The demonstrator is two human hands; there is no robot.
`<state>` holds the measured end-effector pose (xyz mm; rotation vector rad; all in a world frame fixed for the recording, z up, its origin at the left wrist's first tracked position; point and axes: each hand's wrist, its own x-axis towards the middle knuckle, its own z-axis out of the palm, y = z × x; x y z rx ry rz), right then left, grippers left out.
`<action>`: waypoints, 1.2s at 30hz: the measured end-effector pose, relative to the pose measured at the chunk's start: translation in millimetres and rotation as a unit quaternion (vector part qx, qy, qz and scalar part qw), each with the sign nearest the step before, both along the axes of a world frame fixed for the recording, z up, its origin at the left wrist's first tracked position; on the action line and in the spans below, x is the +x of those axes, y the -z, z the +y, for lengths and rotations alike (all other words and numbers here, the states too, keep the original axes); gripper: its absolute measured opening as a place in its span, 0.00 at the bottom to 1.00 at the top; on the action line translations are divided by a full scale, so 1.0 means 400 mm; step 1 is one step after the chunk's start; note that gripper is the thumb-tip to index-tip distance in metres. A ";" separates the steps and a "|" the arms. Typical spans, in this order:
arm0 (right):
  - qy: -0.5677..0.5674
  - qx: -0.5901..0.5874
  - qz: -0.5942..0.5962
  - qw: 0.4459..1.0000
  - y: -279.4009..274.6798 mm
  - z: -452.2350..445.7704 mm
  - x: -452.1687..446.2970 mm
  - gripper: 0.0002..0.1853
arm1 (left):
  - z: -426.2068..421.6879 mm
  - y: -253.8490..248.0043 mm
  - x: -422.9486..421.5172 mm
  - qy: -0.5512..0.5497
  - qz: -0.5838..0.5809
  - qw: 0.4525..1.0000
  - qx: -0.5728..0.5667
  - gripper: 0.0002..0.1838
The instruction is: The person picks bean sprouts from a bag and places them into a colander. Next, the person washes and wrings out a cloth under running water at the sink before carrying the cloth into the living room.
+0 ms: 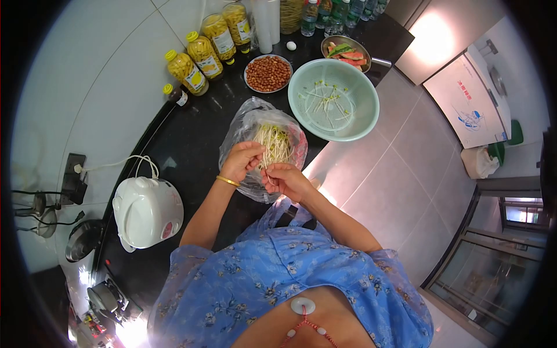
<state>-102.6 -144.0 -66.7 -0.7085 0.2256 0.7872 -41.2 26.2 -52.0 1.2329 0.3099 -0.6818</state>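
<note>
A clear plastic bag (237,130) lies open on the black counter, with a bunch of bean sprouts (275,141) inside it. My left hand (242,160), with a gold bangle at the wrist, pinches at the sprouts from the bag's left side. At the near end of the bunch, the fingers of my right hand (285,181) are closed on the sprout stems. Exactly how many stems each hand grips is too small to tell. Behind the bag to the right stands a pale green basin (364,124) with several loose sprouts on its bottom.
A plate of reddish-brown nuts (268,73), yellow-capped jars (204,56), an egg (290,45) and a pan with watermelon rind (347,53) stand behind. Water bottles (336,18) line the back. A white rice cooker (145,211) sits at left. The counter's right edge drops to tiled floor (400,156).
</note>
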 end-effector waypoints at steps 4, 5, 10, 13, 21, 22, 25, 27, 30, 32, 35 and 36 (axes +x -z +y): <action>0.003 -0.003 -0.012 1.000 0.002 0.001 -0.005 0.08 | -0.001 -0.035 -0.017 -0.024 -0.047 0.999 0.014 0.04; 0.002 -0.020 -0.016 1.000 0.002 0.003 -0.006 0.08 | -0.001 -0.052 -0.022 -0.050 -0.052 0.997 -0.015 0.03; 0.006 -0.061 -0.022 0.998 -0.006 0.016 -0.005 0.08 | 0.018 -0.089 -0.027 -0.085 -0.071 0.990 -0.091 0.05; 0.021 -0.092 -0.016 0.995 0.000 0.019 0.007 0.07 | 0.012 -0.101 -0.027 -0.131 -0.073 0.980 -0.129 0.05; 0.057 -0.042 0.083 0.994 0.036 -0.025 0.026 0.06 | 0.031 0.019 0.043 -0.042 -0.106 0.986 0.124 0.05; 0.057 -0.041 0.083 0.994 0.037 -0.026 0.024 0.06 | 0.018 0.075 0.058 -0.042 -0.106 0.986 0.124 0.05; 0.064 -0.028 0.079 0.994 0.040 -0.024 0.016 0.06 | -0.029 0.167 0.100 -0.029 -0.330 0.904 0.271 0.05; 0.065 -0.011 0.072 0.995 0.043 -0.028 0.014 0.06 | -0.051 0.171 0.121 0.031 -0.372 0.752 0.543 0.07; 0.077 -0.008 0.076 0.994 0.046 -0.043 0.014 0.06 | -0.069 0.185 0.144 0.111 -0.362 0.703 0.603 0.08; 0.087 -0.010 0.069 0.994 0.044 -0.060 0.016 0.06 | -0.068 0.195 0.155 0.126 -0.357 0.683 0.625 0.07; 0.093 -0.005 0.065 0.994 0.048 -0.076 0.015 0.07 | -0.053 0.174 0.139 0.136 -0.367 0.670 0.631 0.07; 0.091 -0.002 0.065 0.994 0.050 -0.079 0.016 0.07 | -0.045 0.152 0.129 0.130 -0.385 0.678 0.613 0.08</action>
